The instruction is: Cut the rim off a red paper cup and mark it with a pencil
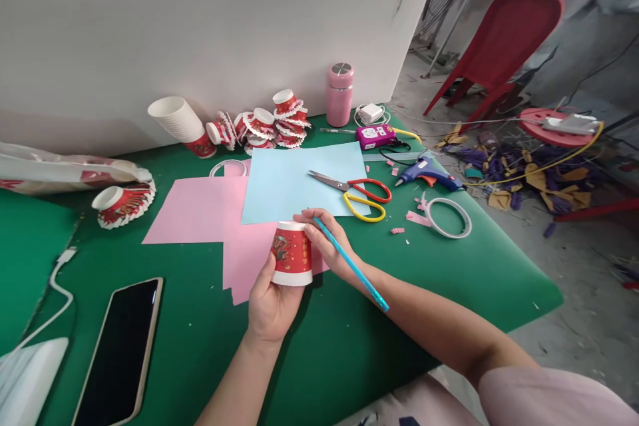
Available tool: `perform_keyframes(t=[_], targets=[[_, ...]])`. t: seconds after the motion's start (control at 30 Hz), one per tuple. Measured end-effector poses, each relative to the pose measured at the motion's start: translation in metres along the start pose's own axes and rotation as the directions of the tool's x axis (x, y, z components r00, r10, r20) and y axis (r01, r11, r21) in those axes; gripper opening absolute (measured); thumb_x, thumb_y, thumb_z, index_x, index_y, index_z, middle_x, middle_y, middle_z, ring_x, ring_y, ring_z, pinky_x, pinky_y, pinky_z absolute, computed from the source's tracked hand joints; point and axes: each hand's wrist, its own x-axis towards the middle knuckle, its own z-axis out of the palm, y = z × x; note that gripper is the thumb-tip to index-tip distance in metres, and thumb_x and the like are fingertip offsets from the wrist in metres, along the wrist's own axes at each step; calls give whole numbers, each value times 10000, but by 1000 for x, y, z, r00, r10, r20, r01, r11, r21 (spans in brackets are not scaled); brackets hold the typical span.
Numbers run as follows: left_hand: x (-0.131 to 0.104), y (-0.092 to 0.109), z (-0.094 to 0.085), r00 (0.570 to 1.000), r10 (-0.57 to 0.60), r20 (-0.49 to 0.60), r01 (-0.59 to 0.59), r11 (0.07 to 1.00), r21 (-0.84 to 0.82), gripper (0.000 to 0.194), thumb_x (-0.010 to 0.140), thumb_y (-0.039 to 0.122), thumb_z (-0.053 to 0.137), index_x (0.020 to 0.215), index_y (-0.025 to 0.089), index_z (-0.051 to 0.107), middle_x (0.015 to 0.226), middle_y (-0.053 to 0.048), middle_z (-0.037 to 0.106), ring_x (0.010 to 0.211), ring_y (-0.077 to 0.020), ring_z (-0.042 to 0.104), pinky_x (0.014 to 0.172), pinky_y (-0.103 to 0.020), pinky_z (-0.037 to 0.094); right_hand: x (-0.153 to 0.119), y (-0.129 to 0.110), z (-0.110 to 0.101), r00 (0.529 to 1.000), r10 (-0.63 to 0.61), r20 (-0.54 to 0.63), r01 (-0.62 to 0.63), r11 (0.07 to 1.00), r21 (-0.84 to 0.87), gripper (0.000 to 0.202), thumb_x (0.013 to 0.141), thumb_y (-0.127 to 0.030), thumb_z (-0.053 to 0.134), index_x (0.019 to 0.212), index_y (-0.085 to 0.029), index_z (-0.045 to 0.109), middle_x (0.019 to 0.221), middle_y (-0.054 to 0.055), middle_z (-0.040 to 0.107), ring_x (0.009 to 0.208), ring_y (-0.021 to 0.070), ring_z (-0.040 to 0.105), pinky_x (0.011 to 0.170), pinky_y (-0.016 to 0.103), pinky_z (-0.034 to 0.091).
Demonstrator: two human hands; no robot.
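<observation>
A red paper cup (293, 254) with a printed design and white bands at both ends is in my left hand (274, 306), which wraps round it from below and the left. My right hand (329, 239) holds a light blue pencil (352, 266) that slants back over the wrist. Its fingertips touch the cup's upper edge, and the pencil's front end is hard to make out there. Just beyond the cup lie a light blue paper sheet (279, 180) and pink paper sheets (197, 210). Scissors (349, 188) with red and yellow handles rest on the blue sheet.
Stacked paper cups (174, 120) and cut, fringed cups (287, 120) stand along the wall, near a pink flask (340, 96). A blue glue gun (426, 173) and a tape roll (449, 218) lie on the right. A phone (120, 353) lies at the front left.
</observation>
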Motion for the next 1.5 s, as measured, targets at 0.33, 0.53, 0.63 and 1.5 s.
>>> perform_keyframes(t=[0.33, 0.53, 0.63, 1.5], targets=[[0, 2, -4, 999, -40, 22, 40, 999, -8, 374, 863, 394, 409, 1074, 175, 626, 1206, -73, 618, 1278, -209, 391, 1068, -375, 303, 2, 2, 0, 1000, 2, 27, -4, 998, 70, 422, 740, -525, 604, 985, -211, 467, 1030, 75, 636, 952, 195, 617, 871, 382, 477], [-1, 2, 2, 997, 18, -69, -13, 997, 74, 353, 866, 362, 412, 1056, 167, 637, 1183, -81, 630, 1213, -216, 472, 1036, -378, 346, 3, 3, -3, 999, -29, 44, 28, 999, 30, 369, 778, -494, 576, 983, -204, 475, 1057, 76, 631, 1012, 191, 599, 924, 376, 452], [-1, -2, 2, 993, 117, -10, -114, 979, 169, 352, 851, 381, 447, 1066, 174, 634, 1176, -89, 631, 1176, -231, 506, 1024, -391, 357, 4, 3, -3, 999, -43, 26, 42, 999, 20, 383, 774, -502, 577, 985, -196, 482, 1070, 92, 626, 1026, 199, 597, 930, 387, 453], [-7, -15, -9, 921, 380, 80, -360, 758, 543, 344, 774, 371, 597, 1097, 252, 604, 1174, -47, 619, 1145, -257, 523, 956, -367, 414, 4, 5, -5, 995, -97, -24, 98, 994, 44, 301, 822, -430, 556, 1027, -225, 476, 1141, 91, 611, 1080, 209, 573, 911, 399, 466]])
